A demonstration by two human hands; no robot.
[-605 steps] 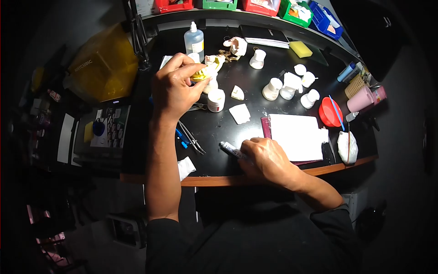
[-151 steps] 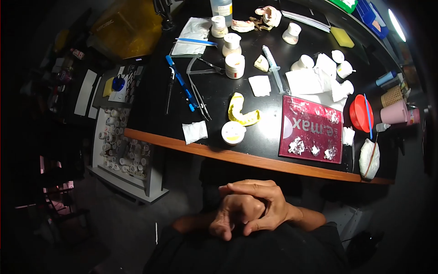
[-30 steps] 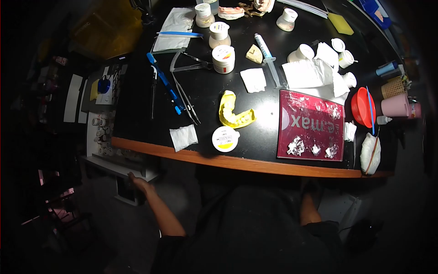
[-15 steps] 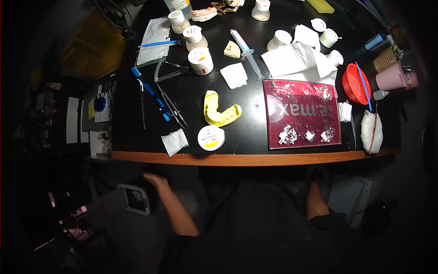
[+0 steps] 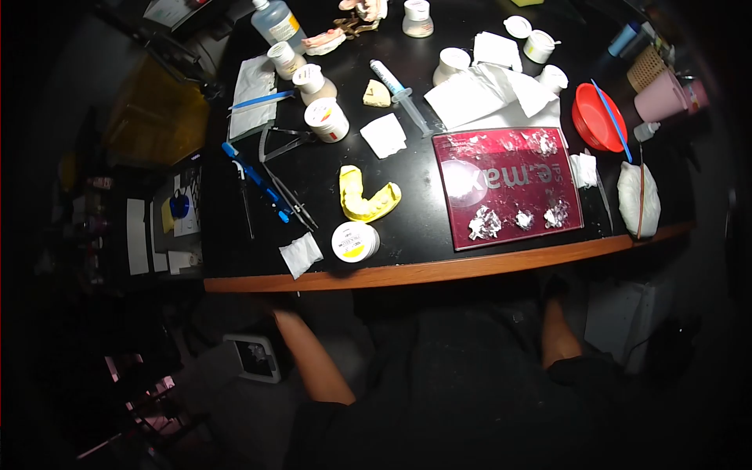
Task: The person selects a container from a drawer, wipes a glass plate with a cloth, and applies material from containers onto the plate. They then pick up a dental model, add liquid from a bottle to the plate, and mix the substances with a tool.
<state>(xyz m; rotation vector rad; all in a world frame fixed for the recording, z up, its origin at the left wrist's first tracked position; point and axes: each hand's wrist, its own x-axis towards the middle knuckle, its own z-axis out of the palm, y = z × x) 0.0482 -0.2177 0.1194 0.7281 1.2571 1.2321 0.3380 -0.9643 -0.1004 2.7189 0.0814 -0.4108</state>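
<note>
Below the table's front edge, my left hand (image 5: 276, 307) reaches into shadow, near a grey-rimmed bin (image 5: 252, 357). My right hand (image 5: 555, 291) is also low and dark, under the edge on the right. The fingers of both hands are hidden, and I cannot make out anything in them. On the tabletop above lie a yellow dental arch model (image 5: 364, 200), a white lidded jar (image 5: 355, 241) and a folded white tissue (image 5: 301, 254). A maroon glass slab (image 5: 509, 188) carries several heaps of white paste.
Tweezers (image 5: 291, 200) and a blue-handled brush (image 5: 254, 182) lie left. A syringe (image 5: 400, 97), paper sheets (image 5: 489, 95) and bottles stand farther back. At right are a red bowl (image 5: 599, 117) and a white padded bundle (image 5: 638, 200). A wooden edge (image 5: 439, 264) borders the table.
The view has shifted and tilted slightly. My left hand has gone from beside the bin to farther under the table edge, into shadow. Things on the table have stayed put.
</note>
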